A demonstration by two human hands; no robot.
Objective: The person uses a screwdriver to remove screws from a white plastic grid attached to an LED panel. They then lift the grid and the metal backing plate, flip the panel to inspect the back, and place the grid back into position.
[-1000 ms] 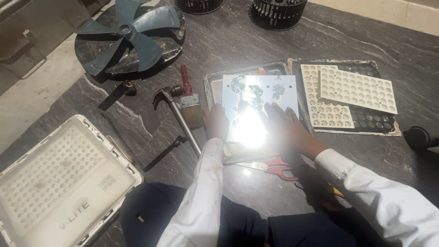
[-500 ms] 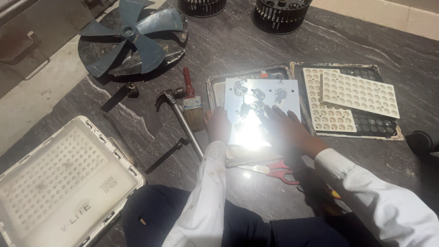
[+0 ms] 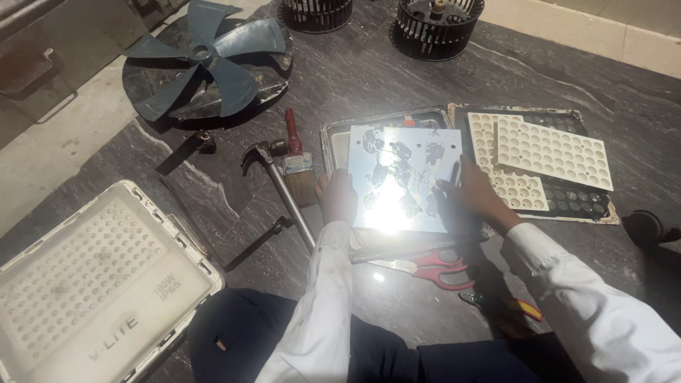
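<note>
Shiny metal plate (image 3: pixel 403 177): I am gripping it, left hand (image 3: pixel 338 198) and right hand (image 3: pixel 474 196) closed on its edges; it is lifted off its tray (image 3: pixel 333 138), not yet set down.

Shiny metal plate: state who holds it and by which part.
Both hands hold the shiny metal plate: the left hand grips its left edge, the right hand its right edge.

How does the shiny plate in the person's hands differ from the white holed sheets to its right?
The shiny plate is smooth, reflective metal with dark smears and a bright glare; the holed sheets are matte off-white, with rows of round holes. The plate is held by the left hand and right hand over a tray; the sheets lie untouched and overlapping on a dark panel. Both are flat and rectangular.
</note>
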